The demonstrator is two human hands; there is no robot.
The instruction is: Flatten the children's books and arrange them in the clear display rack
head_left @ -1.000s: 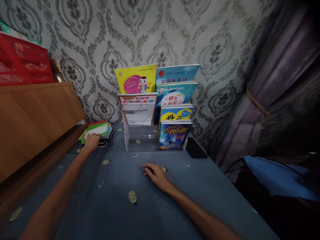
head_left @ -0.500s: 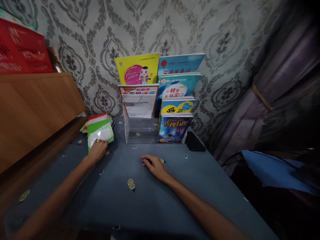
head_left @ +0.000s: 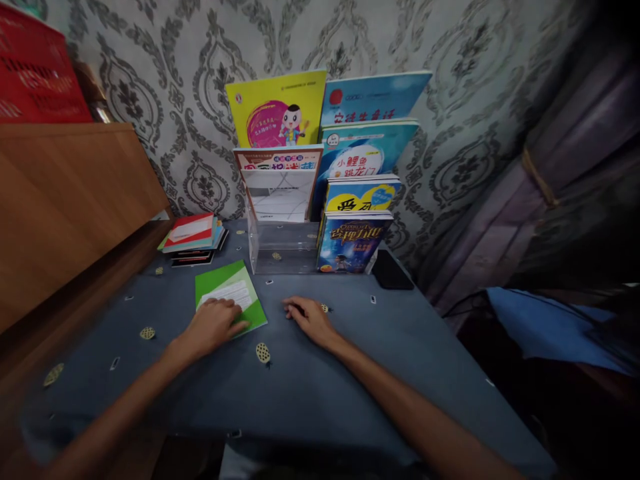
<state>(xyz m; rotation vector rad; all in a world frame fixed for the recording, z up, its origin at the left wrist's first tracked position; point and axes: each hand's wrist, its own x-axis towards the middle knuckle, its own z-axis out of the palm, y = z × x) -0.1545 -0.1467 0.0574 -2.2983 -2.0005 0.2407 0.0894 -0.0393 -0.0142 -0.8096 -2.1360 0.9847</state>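
My left hand (head_left: 215, 321) is closed on the near edge of a green notebook (head_left: 205, 283), fingers over its pale label panel and thumb by the lower side. The notebook lies on or just above the dark blue tablecloth (head_left: 310, 387). To its right rests my right hand (head_left: 311, 320) on the cloth, fingers loosely bent with a gap at the thumb, holding nothing. Behind the notebook, at the left, is a stack of booklets with a red notebook (head_left: 190, 230) on top. A clear acrylic rack (head_left: 283, 263) holds upright books, among them a dark blue one (head_left: 353, 243) in front.
A black flat device (head_left: 393, 270) lies right of the rack. Along the left stands a wooden panel (head_left: 75, 207) with a red basket (head_left: 40, 73) on it. Patterned wallpaper is behind, a curtain (head_left: 505, 200) at the right.
My left hand has brought the green notebook off the stack, toward me and to the right, uncovering the red notebook. My right hand stays in place. The view has tilted slightly.
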